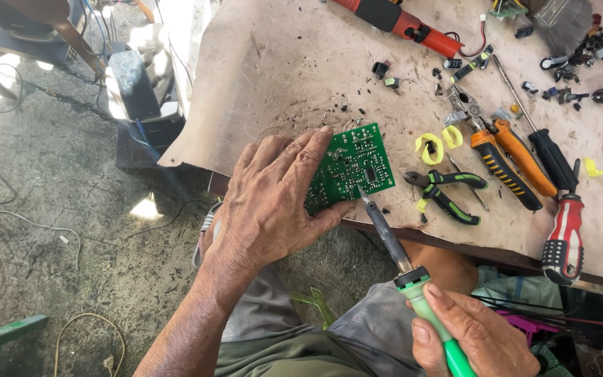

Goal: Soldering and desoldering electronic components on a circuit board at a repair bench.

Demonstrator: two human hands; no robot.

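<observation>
While our left hand (pixel 273 199) lies flat with spread fingers on the green board (pixel 352 166) and pins it to the counter (pixel 280 63) near the front edge, our right hand (pixel 472 335) is closed around the green handle of the soldering iron (pixel 413 279). The iron's tip touches the lower edge of the board, beside a black chip. We judge that the soldering is in progress: the tip is on the board, but we cannot see from here which joints are finished and which are left. Small black parts and bits lie scattered on the counter behind the board. To the right of the board lie green-handled pliers (pixel 448 192), orange-handled pliers (pixel 507 164), a black screwdriver (pixel 542 150) and a red and white screwdriver (pixel 565 234), all untouched. A red tool (pixel 403 21) lies at the far edge. Below the counter we see the concrete floor (pixel 50 181) with loose wires.
</observation>
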